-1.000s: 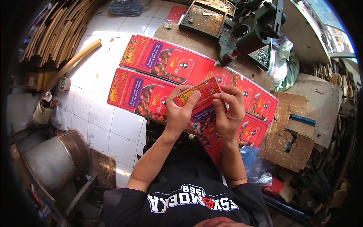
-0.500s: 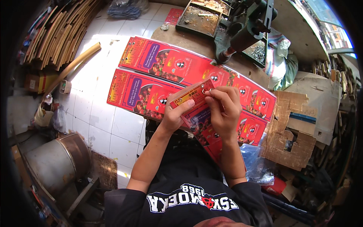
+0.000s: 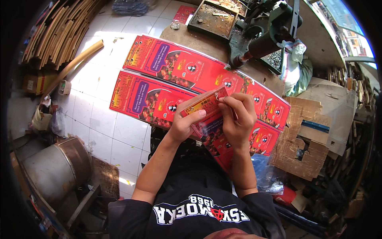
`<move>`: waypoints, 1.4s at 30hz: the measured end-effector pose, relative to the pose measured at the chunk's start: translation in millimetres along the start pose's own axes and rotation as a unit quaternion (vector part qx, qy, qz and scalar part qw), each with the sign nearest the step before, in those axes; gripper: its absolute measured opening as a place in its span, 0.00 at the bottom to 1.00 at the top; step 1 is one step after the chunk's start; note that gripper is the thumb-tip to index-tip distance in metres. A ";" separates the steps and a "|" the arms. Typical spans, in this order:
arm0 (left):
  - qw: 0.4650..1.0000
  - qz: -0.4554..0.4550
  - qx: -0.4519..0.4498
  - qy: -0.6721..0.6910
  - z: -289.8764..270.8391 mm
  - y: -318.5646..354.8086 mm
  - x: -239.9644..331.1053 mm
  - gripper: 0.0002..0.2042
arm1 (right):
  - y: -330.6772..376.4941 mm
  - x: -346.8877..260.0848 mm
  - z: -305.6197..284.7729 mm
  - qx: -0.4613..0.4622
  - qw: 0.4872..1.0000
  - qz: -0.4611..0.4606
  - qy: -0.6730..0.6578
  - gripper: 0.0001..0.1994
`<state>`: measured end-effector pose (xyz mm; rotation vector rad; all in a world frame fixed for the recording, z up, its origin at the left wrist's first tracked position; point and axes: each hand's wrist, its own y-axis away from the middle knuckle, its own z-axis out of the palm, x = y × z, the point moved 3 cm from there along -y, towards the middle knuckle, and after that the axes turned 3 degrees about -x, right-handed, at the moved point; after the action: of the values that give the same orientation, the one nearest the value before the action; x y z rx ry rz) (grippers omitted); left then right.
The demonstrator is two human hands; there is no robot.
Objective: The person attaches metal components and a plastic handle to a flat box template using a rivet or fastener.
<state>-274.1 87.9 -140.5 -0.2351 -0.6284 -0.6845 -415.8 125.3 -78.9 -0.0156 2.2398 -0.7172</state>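
- Plainly, both hands are closed on one thing: the left hand [image 3: 184, 124] cups a red printed card pack [image 3: 203, 104] from below with its thumb on the face, and the right hand [image 3: 238, 119] pinches the pack's upper corner between thumb and fingertips.
- The pack is held in the air above the person's lap, over the near end of the lower row of red packaging sheets [image 3: 149, 97]; if the pinch at the corner loosens, I judge the pack could tilt out of the left palm and land on those glossy sheets, sliding them out of line.
- A small metal piece seems to sit at the pinched corner, too small to tell for sure; a hard tug there might tear the card.
- The upper row of sheets [image 3: 187, 65] overlaps like shingles, so a knock from a forearm could fan it apart.
- Beyond it, the green press tool [image 3: 262, 38] and rusty tray [image 3: 215, 18] stand at the bench edge; a sheet pushed that way could catch grime or crease.
- The torn cardboard [image 3: 304, 143] at the right lies close, ready to snag a sleeve.
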 end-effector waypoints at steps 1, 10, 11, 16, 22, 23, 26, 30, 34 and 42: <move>1.000 0.000 0.000 -0.002 -0.1 0.2 0.1 0.25 | 0.1 0.3 0.3 0.003 1.000 0.003 -0.001 0.08; 1.000 -0.002 0.000 -0.014 0.0 0.0 1.2 0.24 | 0.1 -0.7 2.5 0.018 1.000 0.018 -0.007 0.08; 1.000 -0.003 0.002 -0.017 -0.6 0.2 0.6 0.24 | 0.1 -0.9 3.0 0.022 1.000 0.020 -0.008 0.08; 1.000 -0.001 0.014 0.009 -1.6 -0.8 -1.2 0.23 | 0.2 0.7 5.2 0.040 0.999 0.032 -0.012 0.08; 1.000 0.015 0.023 0.002 -0.8 2.4 -3.8 0.23 | 4.4 2.2 6.3 0.055 0.996 0.055 -0.041 0.08; 1.000 0.022 0.021 -0.006 -0.7 2.0 -3.4 0.24 | 4.3 -1.4 4.0 0.048 0.996 0.063 -0.052 0.08; 0.998 0.040 0.010 -0.041 -1.7 1.0 -1.4 0.24 | -0.3 -10.0 -3.4 0.018 0.994 0.072 -0.077 0.07; 0.993 0.089 0.060 -0.055 7.3 -4.3 4.5 0.23 | 7.0 -3.8 -9.7 -0.070 0.987 0.117 -0.088 0.05; 0.965 0.182 0.189 0.004 -3.8 3.0 17.8 0.18 | 15.5 6.9 -9.7 -0.029 0.962 0.180 -0.202 0.05; 0.755 0.397 0.461 -0.244 -58.7 59.9 120.7 0.21 | 14.8 8.8 -13.6 -0.018 0.959 0.180 -0.219 0.04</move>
<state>-135.5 47.5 -113.3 0.2675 -1.1928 0.5848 -428.2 142.4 -84.7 0.1921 1.7642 -0.4228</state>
